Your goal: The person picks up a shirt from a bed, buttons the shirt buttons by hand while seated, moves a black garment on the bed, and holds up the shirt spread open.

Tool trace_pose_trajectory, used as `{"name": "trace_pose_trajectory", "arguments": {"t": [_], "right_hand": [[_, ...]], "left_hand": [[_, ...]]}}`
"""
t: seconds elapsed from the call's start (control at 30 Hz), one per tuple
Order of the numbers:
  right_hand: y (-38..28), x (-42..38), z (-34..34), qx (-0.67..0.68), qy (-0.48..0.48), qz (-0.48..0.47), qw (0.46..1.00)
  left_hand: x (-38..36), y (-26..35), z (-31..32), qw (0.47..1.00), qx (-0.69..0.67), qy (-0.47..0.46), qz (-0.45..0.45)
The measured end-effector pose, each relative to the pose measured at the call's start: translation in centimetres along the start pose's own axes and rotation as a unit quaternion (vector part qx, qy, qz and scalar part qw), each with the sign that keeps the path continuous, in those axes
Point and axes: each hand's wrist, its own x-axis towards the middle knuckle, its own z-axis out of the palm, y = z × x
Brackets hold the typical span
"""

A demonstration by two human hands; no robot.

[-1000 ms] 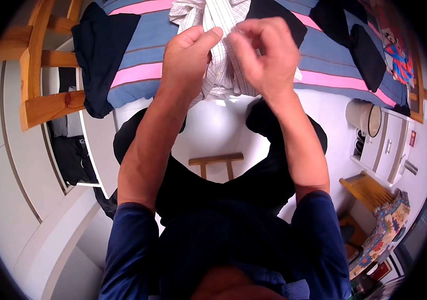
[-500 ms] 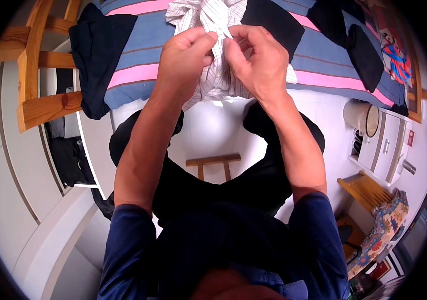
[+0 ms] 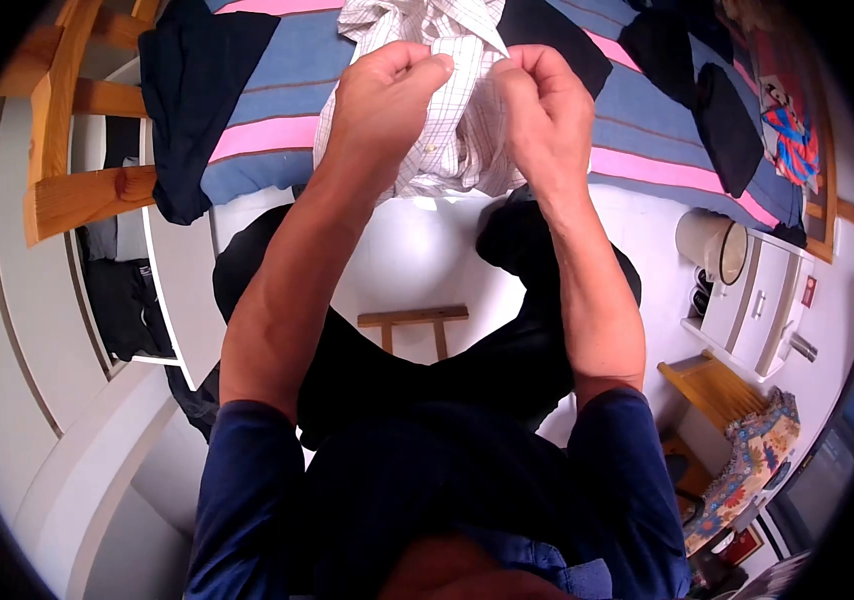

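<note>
A white checked shirt [image 3: 454,115] with a small button showing hangs over the near edge of the bed. My left hand [image 3: 384,100] pinches one edge of its cloth between thumb and fingers. Level with it, my right hand [image 3: 547,118] is closed on another edge of the shirt. Between the two hands a strip of the checked fabric lies spread. Behind the shirt is a dark folded garment [image 3: 557,45], partly covered by my right hand.
Blue and pink striped bedding [image 3: 267,137] covers the bed. Dark trousers [image 3: 192,100] hang at its left by a wooden frame [image 3: 97,200]. An open drawer [image 3: 182,290] holds dark clothes. At right are a bin [image 3: 712,245] and white drawers [image 3: 759,300].
My hands have moved farther apart. The shirt cloth between them has gone from bunched to more spread, and the view has shifted slightly.
</note>
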Motion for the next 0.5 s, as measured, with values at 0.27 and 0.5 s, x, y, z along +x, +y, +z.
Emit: {"name": "trace_pose_trajectory", "arguments": {"t": [0.27,0.5], "right_hand": [[1.2,0.5,-0.7,0.186,-0.032,0.1,0.977],[1.1,0.4,-0.7,0.214,-0.04,0.099,0.971]], "left_hand": [[0.1,-0.1,1.2,1.0,0.0,0.018,0.021],[-0.1,-0.1,1.7,0.998,0.013,0.048,0.038]]}}
